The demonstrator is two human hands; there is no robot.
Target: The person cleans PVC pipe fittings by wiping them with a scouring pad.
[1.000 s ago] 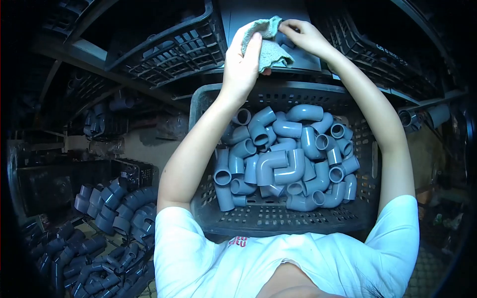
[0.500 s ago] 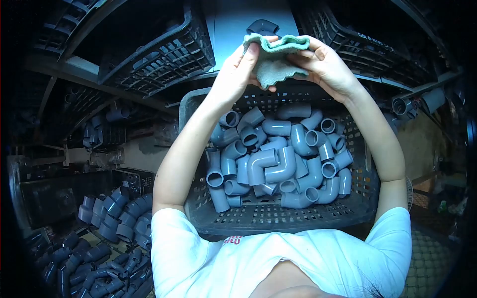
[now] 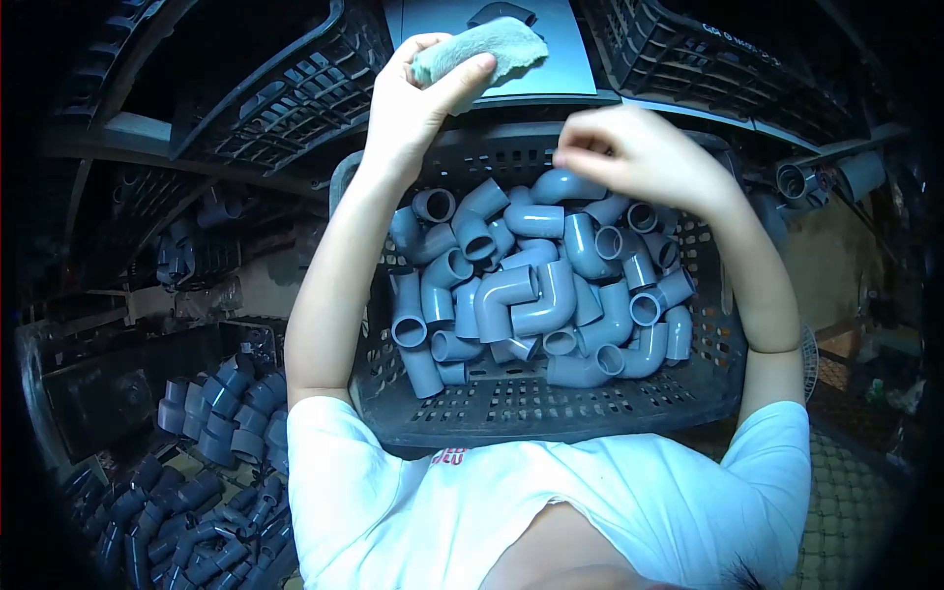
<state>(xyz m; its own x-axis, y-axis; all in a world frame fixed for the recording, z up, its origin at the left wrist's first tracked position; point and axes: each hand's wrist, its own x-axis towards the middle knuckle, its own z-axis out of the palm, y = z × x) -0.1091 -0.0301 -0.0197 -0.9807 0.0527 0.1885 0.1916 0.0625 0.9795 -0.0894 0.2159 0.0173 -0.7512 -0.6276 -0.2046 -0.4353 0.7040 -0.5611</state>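
Note:
A folded green cloth is held up in my left hand, its thumb pressed over the cloth, above the far edge of the black crate. To the right, my right hand hovers over the crate's far side, fingers curled and blurred, near a grey pipe elbow. Whether those fingers hold anything cannot be made out. Many grey pipe elbows lie jumbled in the crate below both hands.
Behind the crate, a dark elbow rests on a pale board. Black baskets stand at the upper left and upper right. More grey fittings are piled at the lower left.
My right hand has let go of the cloth and moved down over the crate. The cloth, now folded, has moved up and left with my left hand.

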